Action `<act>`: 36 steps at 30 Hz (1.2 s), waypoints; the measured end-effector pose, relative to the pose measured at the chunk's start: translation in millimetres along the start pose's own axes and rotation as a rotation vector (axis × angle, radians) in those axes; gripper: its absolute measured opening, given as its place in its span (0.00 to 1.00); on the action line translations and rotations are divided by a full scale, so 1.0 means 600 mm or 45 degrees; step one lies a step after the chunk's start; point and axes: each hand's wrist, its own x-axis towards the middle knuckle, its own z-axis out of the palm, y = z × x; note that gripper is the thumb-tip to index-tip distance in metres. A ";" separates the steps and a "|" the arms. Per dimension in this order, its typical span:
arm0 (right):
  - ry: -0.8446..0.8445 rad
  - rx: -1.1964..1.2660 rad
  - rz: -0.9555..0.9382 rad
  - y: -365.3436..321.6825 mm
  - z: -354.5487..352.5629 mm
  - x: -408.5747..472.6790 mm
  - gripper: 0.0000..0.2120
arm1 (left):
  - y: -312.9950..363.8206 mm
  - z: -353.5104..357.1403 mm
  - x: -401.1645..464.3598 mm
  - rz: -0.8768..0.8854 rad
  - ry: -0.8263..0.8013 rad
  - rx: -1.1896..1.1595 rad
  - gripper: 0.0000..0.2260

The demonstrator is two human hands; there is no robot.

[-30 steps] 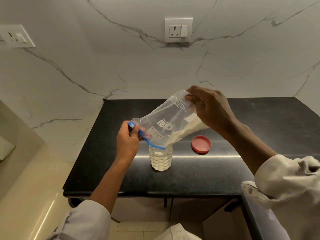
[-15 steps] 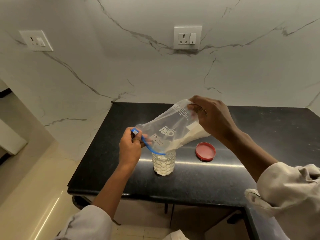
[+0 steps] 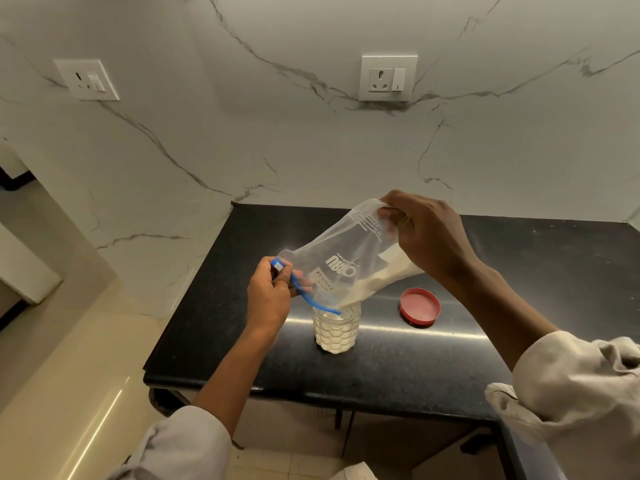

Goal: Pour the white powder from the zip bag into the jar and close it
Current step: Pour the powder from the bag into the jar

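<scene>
Both hands grip the tilted bag point(image 3: 349, 251) — left point(image 3: 268, 296), right point(image 3: 427, 233) — its mouth hiding the jar point(image 3: 335, 332) rim.

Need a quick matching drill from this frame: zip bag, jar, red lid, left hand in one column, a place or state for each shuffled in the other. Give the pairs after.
Things:
1. zip bag
2. jar
3. red lid
4. left hand

Places or states:
A. lies on the black counter, right of the jar
B. pinches the blue zip strip at the bag's mouth
C. tilted, mouth down over the jar
D. stands upright on the counter, open, with white powder inside

Pairs: 1-C, 2-D, 3-A, 4-B
</scene>
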 end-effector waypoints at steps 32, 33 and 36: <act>-0.017 -0.096 -0.028 0.003 -0.020 0.002 0.12 | 0.002 -0.009 0.004 0.083 -0.071 0.105 0.04; 0.009 -0.094 -0.029 0.002 -0.021 0.002 0.14 | 0.002 -0.009 0.003 0.097 -0.079 0.095 0.04; -0.045 -0.085 -0.022 0.004 -0.018 0.007 0.13 | 0.001 -0.005 0.002 0.070 -0.079 0.102 0.05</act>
